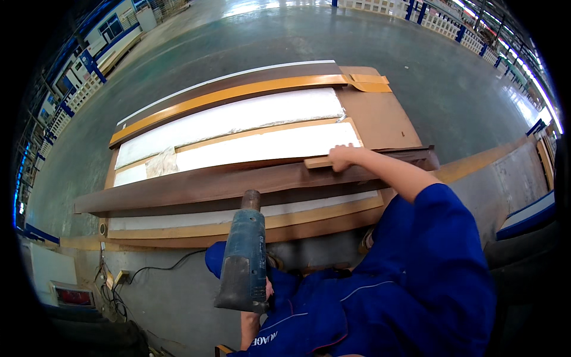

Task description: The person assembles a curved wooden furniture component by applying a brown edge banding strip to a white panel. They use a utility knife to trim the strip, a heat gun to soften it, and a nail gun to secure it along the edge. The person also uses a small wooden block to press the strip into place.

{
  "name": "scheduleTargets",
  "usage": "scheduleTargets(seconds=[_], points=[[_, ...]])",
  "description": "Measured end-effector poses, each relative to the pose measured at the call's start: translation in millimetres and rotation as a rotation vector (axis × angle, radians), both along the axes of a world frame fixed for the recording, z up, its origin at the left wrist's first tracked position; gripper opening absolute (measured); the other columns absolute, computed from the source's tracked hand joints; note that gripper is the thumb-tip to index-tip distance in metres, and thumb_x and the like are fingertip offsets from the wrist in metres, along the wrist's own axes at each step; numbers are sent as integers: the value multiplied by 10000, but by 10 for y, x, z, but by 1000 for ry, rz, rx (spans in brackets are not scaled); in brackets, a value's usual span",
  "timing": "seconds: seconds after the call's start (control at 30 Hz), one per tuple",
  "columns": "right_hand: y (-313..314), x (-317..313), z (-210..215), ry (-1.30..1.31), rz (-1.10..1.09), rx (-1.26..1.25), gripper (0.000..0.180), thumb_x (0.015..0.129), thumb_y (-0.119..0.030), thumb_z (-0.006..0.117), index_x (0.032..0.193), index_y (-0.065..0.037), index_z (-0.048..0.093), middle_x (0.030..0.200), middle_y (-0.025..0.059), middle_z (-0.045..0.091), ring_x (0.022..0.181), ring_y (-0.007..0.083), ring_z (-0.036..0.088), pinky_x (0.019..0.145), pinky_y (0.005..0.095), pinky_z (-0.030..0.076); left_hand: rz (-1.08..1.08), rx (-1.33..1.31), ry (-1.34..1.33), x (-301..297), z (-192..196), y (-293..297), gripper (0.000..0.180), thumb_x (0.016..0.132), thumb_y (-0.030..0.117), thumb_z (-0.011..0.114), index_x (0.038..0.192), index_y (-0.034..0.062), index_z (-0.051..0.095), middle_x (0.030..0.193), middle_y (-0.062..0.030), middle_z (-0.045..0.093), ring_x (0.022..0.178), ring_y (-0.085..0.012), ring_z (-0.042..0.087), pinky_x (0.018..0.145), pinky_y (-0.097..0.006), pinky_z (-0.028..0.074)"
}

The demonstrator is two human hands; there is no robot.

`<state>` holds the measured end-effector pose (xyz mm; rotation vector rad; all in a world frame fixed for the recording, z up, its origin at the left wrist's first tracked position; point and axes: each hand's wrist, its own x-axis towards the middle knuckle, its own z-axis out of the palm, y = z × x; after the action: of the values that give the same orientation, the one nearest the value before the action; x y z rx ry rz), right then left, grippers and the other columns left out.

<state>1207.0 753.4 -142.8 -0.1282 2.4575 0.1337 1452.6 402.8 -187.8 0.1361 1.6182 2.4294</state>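
Observation:
My left hand [269,289] is mostly hidden behind a blue-grey heat gun [245,250] that it holds, with the nozzle pointing away from me. The nozzle end comes close to a long brown film-like strip [202,187], which runs across the work in front of me. My right hand [341,158] grips a small flat wooden block [318,162] and rests it on the strip's upper edge, toward the right end. Beyond the strip lie white panels [262,144] with tan edges, and a crumpled pale cloth [162,162] sits on them at the left.
An orange-yellow strip [232,93] lies along the far side, its loose end folded at the right. Brown board [380,119] shows beneath everything. On the floor at lower left are a power socket [121,276] and tangled black cables [119,300]. White fencing [380,7] stands far off.

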Motion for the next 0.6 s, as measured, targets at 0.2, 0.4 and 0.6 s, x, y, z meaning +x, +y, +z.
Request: scheduleTargets(seconds=[0.2, 0.4, 0.6], points=[[511, 306, -163, 286, 138, -52, 347, 656, -126, 509, 950, 59, 501, 971, 229, 555, 949, 362, 538, 903, 471, 355, -51, -231, -51, 9, -31, 98, 99, 784, 21, 587, 866, 34, 534, 739, -51, 506, 609, -146, 498, 536, -270, 433], [605, 291, -292, 423, 157, -150, 323, 650, -149, 516, 903, 52, 509, 919, 225, 545, 879, 355, 542, 771, 414, 444, -172, -502, -25, 48, -305, 192, 93, 786, 11, 584, 865, 30, 538, 737, -48, 507, 609, -141, 487, 547, -261, 420], [541, 219, -57, 245, 41, -129, 386, 692, -179, 515, 1011, 39, 509, 1043, 217, 542, 997, 360, 525, 860, 503, 387, -217, -658, 175, -132, -642, 294, 115, 767, -5, 595, 867, 36, 556, 723, -43, 509, 618, -134, 488, 551, -253, 410]])
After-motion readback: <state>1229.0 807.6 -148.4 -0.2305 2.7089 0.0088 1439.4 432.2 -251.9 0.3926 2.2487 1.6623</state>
